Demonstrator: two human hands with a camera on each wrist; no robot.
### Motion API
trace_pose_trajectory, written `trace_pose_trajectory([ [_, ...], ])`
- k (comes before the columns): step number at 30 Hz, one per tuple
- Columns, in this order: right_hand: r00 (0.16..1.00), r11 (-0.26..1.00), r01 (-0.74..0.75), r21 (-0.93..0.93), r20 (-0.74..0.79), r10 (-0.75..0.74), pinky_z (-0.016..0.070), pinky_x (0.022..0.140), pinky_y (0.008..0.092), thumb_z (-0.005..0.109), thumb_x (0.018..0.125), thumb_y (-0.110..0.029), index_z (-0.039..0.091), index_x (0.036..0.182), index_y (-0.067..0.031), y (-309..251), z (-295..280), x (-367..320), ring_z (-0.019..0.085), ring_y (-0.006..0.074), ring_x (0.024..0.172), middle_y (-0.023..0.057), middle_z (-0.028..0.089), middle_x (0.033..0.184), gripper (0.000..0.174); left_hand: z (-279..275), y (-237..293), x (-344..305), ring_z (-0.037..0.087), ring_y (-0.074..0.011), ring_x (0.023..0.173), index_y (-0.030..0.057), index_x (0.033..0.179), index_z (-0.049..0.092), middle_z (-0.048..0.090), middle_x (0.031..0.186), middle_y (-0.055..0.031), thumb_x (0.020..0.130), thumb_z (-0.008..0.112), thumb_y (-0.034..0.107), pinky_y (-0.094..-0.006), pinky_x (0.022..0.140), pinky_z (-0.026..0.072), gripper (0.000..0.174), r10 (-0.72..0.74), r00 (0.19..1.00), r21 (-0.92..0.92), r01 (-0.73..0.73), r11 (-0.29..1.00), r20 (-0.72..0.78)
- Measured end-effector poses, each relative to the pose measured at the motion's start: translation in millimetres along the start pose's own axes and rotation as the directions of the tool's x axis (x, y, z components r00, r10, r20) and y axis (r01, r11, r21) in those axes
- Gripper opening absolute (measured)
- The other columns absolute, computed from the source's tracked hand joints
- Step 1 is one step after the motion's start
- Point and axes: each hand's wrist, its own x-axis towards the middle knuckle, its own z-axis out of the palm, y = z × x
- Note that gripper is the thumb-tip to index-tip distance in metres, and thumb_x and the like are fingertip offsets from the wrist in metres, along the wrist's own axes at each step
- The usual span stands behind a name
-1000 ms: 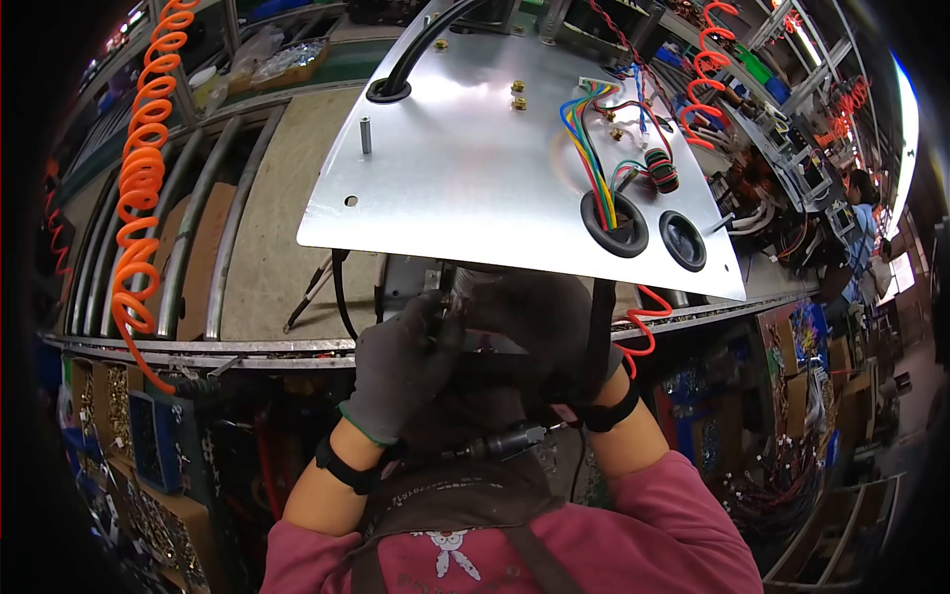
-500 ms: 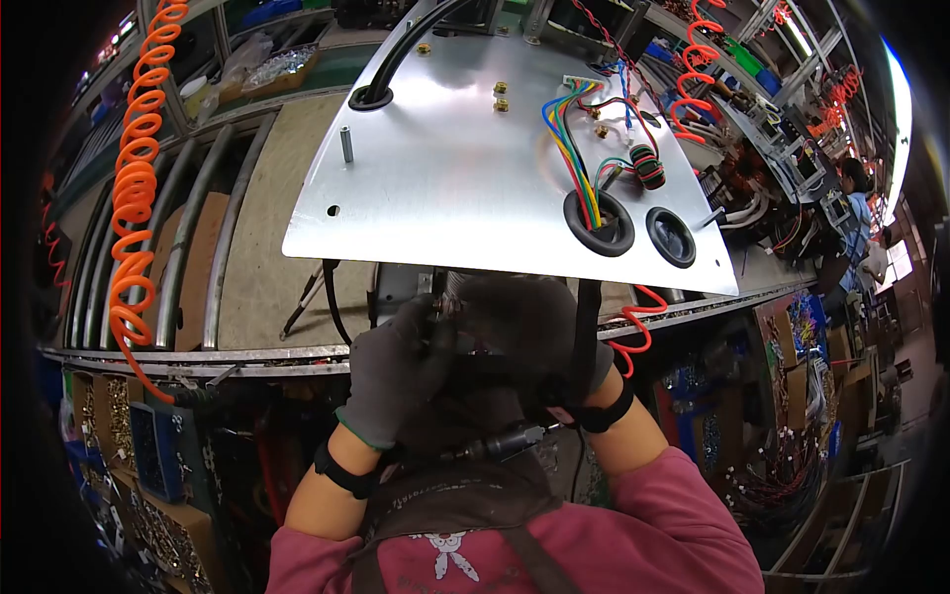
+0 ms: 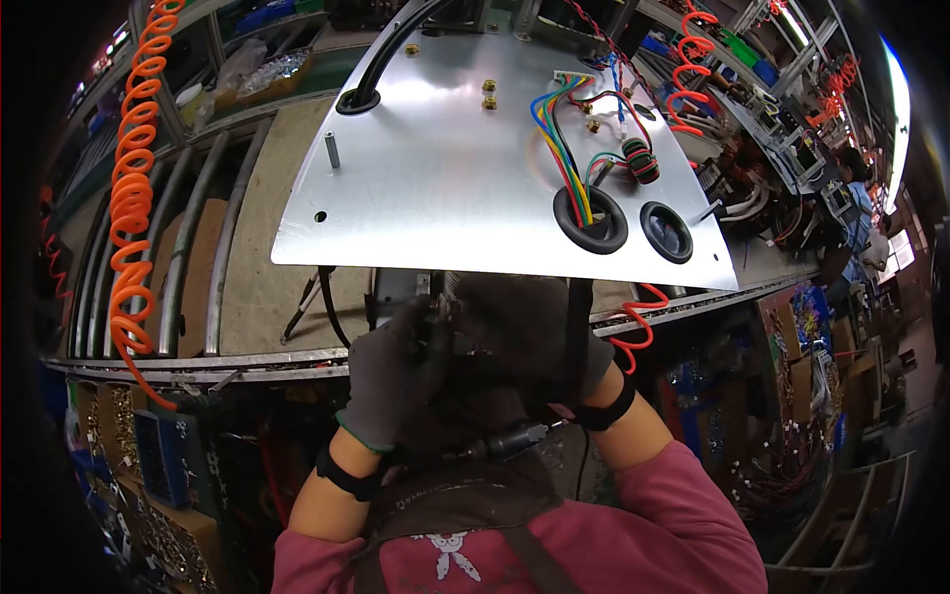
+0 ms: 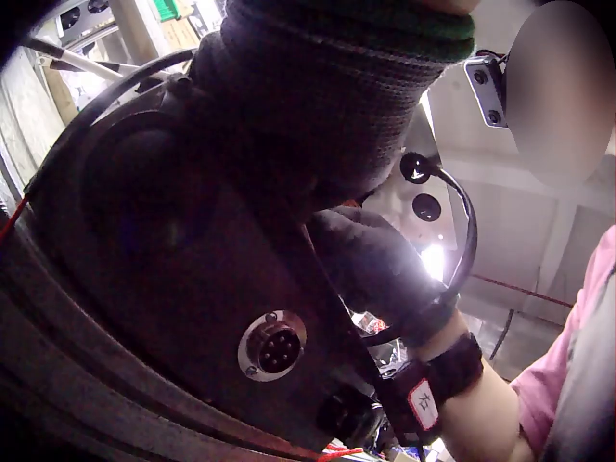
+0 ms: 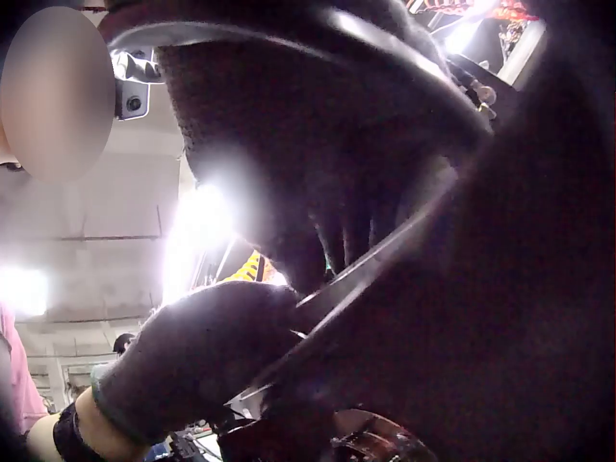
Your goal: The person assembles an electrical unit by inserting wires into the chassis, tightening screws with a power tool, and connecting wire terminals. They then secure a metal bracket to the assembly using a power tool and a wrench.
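Metal panel (image 3: 426, 198) sat over the gloves, coloured wires (image 3: 554, 144) through its rubber grommet (image 3: 599, 247) — left hand (image 3: 391, 376) and right hand (image 3: 529, 322) below near edge — couldn't tell either grip.

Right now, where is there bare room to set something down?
The tan bench between rollers and black cable looks bare; so does the metal plate below its brass nuts, left of the colored wires, though it may slope. Crowded: around wires and rubber rings, and under the near edge, by left hand and right hand.
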Motion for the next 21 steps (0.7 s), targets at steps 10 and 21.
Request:
trace_pose_trajectory([
  [10,0.977,0.948,0.188,0.256,-0.148,-0.154,0.0476,0.068,0.0390,0.064,0.084,-0.023,0.060,0.111,-0.0052,21.8,19.0,-7.7,0.060,0.0290,0.079,0.0126,0.062,0.089,0.033,0.3,0.6,-0.5,0.068,-0.0288,0.063,0.0038,0.107,0.063,0.068,0.073,-0.0123,0.084,0.066,0.022,-0.0362,0.055,0.0518,0.029,0.015,1.000,0.032,-0.015,0.999,-0.010],
  [21,0.993,0.987,0.108,0.115,-0.064,-0.101,0.0506,0.078,0.0353,0.065,0.081,-0.008,0.060,0.114,-0.0020,4.3,1.1,-3.9,0.063,0.0282,0.092,0.0138,0.063,0.105,0.033,2.9,-1.4,-2.1,0.070,-0.0238,0.071,0.0011,0.108,0.063,0.069,0.079,-0.0148,0.085,0.065,0.017,-0.0320,0.061,0.0528,0.028,0.013,0.999,0.013,-0.012,1.000,-0.033],
])
